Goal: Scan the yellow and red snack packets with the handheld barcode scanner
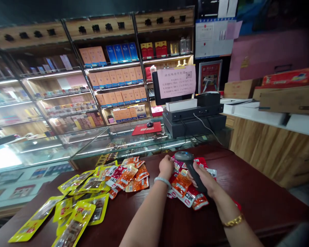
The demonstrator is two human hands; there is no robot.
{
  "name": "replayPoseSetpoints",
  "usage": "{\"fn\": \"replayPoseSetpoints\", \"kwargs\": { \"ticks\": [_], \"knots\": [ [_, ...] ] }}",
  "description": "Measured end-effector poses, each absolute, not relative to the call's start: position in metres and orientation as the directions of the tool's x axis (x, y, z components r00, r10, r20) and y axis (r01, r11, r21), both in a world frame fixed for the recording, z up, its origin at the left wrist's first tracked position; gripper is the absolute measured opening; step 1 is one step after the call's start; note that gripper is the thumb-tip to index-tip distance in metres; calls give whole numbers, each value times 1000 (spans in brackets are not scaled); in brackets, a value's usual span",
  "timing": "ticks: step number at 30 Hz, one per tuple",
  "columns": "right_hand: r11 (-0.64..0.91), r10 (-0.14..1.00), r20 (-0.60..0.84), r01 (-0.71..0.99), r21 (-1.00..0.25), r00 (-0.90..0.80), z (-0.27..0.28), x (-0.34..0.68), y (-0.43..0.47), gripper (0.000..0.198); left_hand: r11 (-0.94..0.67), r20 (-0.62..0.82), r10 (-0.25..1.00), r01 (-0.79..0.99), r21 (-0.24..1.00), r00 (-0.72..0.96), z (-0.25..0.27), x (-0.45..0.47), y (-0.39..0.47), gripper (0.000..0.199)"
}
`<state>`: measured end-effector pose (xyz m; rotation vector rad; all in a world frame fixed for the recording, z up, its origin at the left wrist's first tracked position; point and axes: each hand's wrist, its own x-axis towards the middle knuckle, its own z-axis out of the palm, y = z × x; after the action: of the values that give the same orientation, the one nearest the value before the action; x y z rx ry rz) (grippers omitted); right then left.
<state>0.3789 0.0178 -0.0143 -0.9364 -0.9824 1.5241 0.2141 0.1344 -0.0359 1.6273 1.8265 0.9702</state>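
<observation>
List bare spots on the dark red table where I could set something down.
Two: the dark red table between the right forearm and wooden counter; the near stretch between the yellow packets and left forearm. Crowded: left side, and the packet pile under the scanner.

This is a shop — matching boxes (118, 78) stand in rows on lit wall shelves (118, 64), with a glass display counter (123, 145) in front. A pink notice (176, 82) listing yuan amounts covers much of a monitor (156, 91), and a handheld barcode scanner (192, 167) is held over sealed snack packets (181, 182) — more lie heaped alongside.
</observation>
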Motion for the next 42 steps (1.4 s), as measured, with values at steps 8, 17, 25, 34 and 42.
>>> {"fn": "replayPoseSetpoints", "kwargs": {
  "ticks": [8, 17, 25, 34, 42],
  "knots": [
    [-99, 981, -44, -289, -952, -191, -26, 380, 18, 54, -139, 164, 935, 103, 985, -315, -40, 193, 119, 35],
    [-135, 973, -74, -282, -950, -217, -23, 378, 15, 54, -237, 126, 937, -328, 915, -325, -31, 191, 100, 40],
    [-105, 965, -39, -247, -963, -259, -21, 374, 8, 50, -192, 172, 823, 20, 981, -541, -16, 100, 51, 40],
    [-101, 971, -51, -212, -972, -232, -12, 376, -4, 48, -99, 303, 950, 857, 505, -69, 4, 140, 14, 32],
    [-128, 988, -144, -213, -969, 60, -23, 394, -55, 53, -198, 76, 980, 950, 240, 185, -4, 204, 13, 55]
  ]
}}
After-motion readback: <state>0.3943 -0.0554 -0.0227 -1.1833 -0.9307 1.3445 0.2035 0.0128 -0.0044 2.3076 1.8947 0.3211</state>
